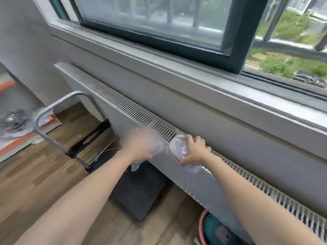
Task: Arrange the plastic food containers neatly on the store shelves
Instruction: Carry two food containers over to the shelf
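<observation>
Clear plastic container (pixel 178 146) gripped in right hand (pixel 195 150), left hand (pixel 141 145) beside.

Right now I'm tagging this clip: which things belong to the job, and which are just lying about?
Job: clear container held in right hand; left hand, blurred, on plastic wrap.
Lying about: radiator, cart handle, dark mat, window.

No readable text, label, brand, number or sign anywhere; frame motion-blurred.
</observation>
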Motion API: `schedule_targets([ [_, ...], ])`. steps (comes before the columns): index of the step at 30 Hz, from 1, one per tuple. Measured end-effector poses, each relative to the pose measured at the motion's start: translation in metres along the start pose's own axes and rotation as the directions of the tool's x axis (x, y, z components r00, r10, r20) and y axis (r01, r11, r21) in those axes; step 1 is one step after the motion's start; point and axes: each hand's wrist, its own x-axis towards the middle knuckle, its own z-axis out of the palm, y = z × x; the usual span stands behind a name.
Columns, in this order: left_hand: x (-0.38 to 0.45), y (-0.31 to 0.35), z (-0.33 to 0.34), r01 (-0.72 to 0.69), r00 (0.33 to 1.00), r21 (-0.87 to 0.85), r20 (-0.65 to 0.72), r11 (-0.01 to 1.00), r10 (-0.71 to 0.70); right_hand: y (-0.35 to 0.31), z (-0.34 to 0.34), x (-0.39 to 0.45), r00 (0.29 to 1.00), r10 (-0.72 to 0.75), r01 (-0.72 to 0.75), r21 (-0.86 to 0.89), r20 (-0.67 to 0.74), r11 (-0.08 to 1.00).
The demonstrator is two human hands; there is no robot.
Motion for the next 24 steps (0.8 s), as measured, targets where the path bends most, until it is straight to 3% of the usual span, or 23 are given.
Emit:
schedule_targets([
  [6, -0.082, -0.098, 0.006, 0.293, 0.956, -0.093, 0.018, 0.951, -0.293, -0.107, 0.006, 0.000, 0.918, -0.383, 0.394, -0.154, 0.100, 0.906],
  [13, -0.180, -0.185, 0.025, 0.554, 0.830, -0.255, 0.091, 0.792, -0.551, -0.228, 0.033, -0.028, 0.756, -0.620, 0.652, -0.334, 0.212, 0.681],
  [18, -0.285, -0.247, 0.046, 0.722, 0.677, -0.320, 0.144, 0.613, -0.722, -0.329, 0.084, -0.070, 0.586, -0.755, 0.793, -0.398, 0.294, 0.461],
  [24, -0.436, -0.307, 0.091, 0.848, 0.460, -0.401, 0.229, 0.347, -0.858, -0.446, 0.172, -0.153, 0.348, -0.795, 0.910, -0.383, 0.496, 0.160],
])
